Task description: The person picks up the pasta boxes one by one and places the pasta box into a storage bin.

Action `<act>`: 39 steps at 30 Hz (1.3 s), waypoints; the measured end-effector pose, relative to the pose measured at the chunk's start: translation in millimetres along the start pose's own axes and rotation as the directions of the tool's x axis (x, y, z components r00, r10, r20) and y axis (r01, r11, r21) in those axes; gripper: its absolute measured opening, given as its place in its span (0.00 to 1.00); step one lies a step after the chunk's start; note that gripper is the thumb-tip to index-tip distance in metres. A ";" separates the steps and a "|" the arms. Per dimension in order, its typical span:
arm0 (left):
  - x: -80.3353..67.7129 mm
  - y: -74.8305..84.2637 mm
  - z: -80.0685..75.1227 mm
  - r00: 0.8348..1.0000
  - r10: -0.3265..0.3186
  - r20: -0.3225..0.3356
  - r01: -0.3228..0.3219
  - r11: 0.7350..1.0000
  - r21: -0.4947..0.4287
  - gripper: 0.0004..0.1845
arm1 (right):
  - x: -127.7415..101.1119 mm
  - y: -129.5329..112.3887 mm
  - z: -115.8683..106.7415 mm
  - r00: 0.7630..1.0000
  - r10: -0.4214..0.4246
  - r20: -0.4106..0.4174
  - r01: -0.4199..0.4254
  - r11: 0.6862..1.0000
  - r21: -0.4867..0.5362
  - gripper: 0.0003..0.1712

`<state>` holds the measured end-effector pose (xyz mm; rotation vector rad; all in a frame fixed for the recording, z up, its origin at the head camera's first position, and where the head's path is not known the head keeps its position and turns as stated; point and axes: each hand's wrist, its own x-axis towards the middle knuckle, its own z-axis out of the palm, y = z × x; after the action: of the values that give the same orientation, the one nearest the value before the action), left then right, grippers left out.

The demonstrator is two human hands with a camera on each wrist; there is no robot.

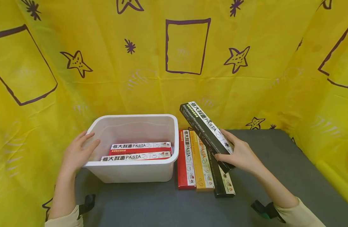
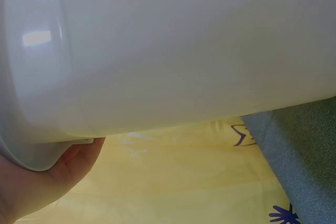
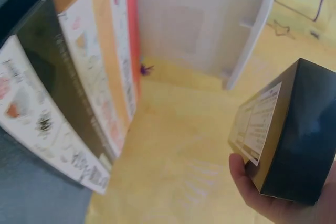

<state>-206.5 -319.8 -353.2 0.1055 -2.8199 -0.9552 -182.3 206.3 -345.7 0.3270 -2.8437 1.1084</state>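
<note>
In my right hand [image 1: 240,154] I grip a black box of pasta [image 1: 206,135], held tilted above a row of pasta boxes on the table. Its dark end [image 3: 299,140] faces the right wrist view. Below it lie a red pasta box [image 1: 183,176], a yellow one [image 1: 200,170] and another black one [image 1: 220,190], side by side. At the left, my left hand [image 1: 77,154] holds the rim of a white plastic bin [image 1: 134,171], its fingers hooked at the lip [image 2: 31,156] in the left wrist view. Inside the bin are two red pasta boxes [image 1: 139,150].
The dark grey table top [image 1: 270,154] carries the bin and the row of boxes. A yellow patterned cloth [image 1: 151,85] hangs behind and at both sides. Black straps [image 1: 264,209] show at the wrists. The row stands right next to the bin's right wall.
</note>
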 end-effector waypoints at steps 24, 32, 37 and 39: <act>-5.0 2.2 -3.8 1.000 0.008 -0.015 -0.008 1.000 -0.009 0.38 | 35.8 -59.2 12.3 0.963 -0.228 0.146 0.226 0.974 0.026 0.50; -5.3 1.1 -3.9 1.000 0.007 -0.017 -0.007 1.000 -0.013 0.38 | 58.1 -81.0 17.9 0.912 -0.332 0.241 0.346 0.938 -0.018 0.48; -3.7 1.6 -2.3 1.000 0.008 -0.015 -0.009 1.000 -0.013 0.37 | 72.0 -92.3 20.9 0.870 -0.401 0.287 0.431 0.901 -0.050 0.49; -3.3 1.8 -1.9 1.000 0.005 -0.014 -0.005 1.000 -0.017 0.37 | 77.5 -97.3 22.6 0.854 -0.423 0.305 0.463 0.884 -0.069 0.49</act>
<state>-202.9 -319.1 -351.1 0.1027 -2.7975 -0.9738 -235.9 108.0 -286.9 1.1488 -2.8221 0.8138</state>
